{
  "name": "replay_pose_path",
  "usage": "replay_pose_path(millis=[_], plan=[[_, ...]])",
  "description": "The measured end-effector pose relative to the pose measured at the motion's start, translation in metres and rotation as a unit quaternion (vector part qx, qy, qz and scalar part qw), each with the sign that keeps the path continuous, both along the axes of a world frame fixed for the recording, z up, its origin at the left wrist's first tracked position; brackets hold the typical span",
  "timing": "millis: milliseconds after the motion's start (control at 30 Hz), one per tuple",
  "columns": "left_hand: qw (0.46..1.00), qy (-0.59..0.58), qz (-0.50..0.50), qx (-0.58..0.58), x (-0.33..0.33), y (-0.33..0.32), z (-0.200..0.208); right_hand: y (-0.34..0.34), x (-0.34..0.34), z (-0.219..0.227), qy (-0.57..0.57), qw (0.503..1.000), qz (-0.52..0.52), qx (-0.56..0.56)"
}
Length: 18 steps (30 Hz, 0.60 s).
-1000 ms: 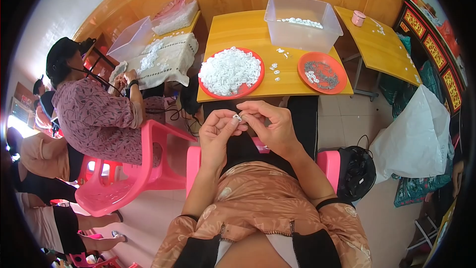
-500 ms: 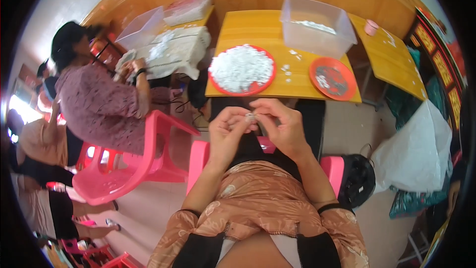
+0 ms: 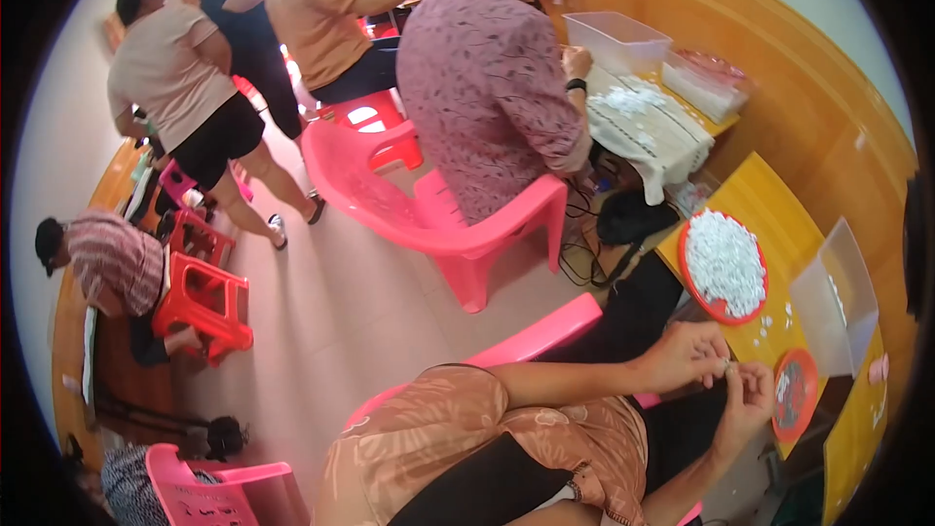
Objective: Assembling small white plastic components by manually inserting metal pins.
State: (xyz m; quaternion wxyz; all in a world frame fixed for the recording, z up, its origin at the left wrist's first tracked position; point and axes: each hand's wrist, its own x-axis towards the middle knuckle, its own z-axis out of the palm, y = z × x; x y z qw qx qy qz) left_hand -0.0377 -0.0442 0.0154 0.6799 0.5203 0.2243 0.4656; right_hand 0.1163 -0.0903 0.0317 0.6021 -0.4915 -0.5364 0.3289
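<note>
My left hand [image 3: 690, 356] and my right hand [image 3: 747, 401] meet over my lap, beside the near edge of the yellow table [image 3: 765, 187]. The fingertips of both are pinched on one small whitish piece [image 3: 729, 367], mostly covered by the fingers; its kind is too small to make out. Just beyond my hands, a red plate [image 3: 729, 319] heaped with small white pieces rests on the table. To its right, a smaller orange-red plate [image 3: 790, 434] holds grey bits and some white pieces. A few white pieces [image 3: 764, 321] lie loose between the plates.
A clear plastic bin [image 3: 845, 278] stands behind the plates, near a pink cup [image 3: 878, 368]. Left of my table, a person in a purple patterned shirt [image 3: 487, 88] sits on a pink chair [image 3: 448, 234] at a cloth-covered table [image 3: 672, 151]. Black cables [image 3: 581, 258] lie on the floor.
The view has swung left, so the table and my hands now appear at the right and more of the room shows. Both hands still pinch at a small piece.
</note>
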Motion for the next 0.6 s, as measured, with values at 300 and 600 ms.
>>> replay_pose_path(millis=[300,600], plan=[[1.000,0.006,0.008,0.022,0.006,-0.010,0.005,-0.007,0.017,0.001,-0.083,0.996,0.009,-0.030],[0.998,0.001,0.028,0.049,0.013,-0.002,0.004,-0.012,0.009,0.017,-0.104,0.993,-0.024,-0.049]])
